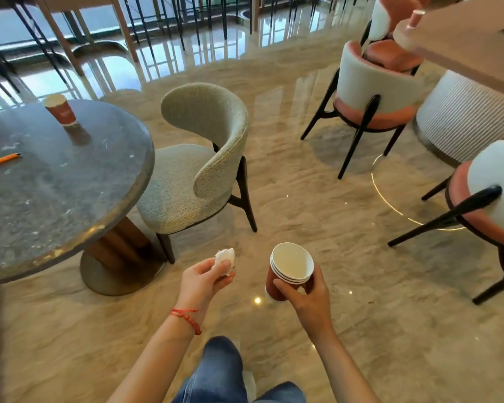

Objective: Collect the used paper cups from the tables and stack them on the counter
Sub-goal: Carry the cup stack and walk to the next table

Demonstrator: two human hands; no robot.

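Observation:
My right hand (306, 298) grips a stack of red paper cups (288, 269) with white insides, tilted so the top cup's mouth faces me. My left hand (204, 279) pinches a crumpled white napkin (225, 258). Both hands hover over the floor in the lower middle of the view. One more red paper cup (60, 109) stands upright on the far side of the round grey marble table (56, 181) at the left, well beyond my left hand.
An orange pencil (0, 160) lies on the table's left side. A beige upholstered chair (192, 161) stands beside the table. Pink and white chairs (373, 91) ring a white ribbed table base (466, 117) at the right. Glossy stone floor lies between.

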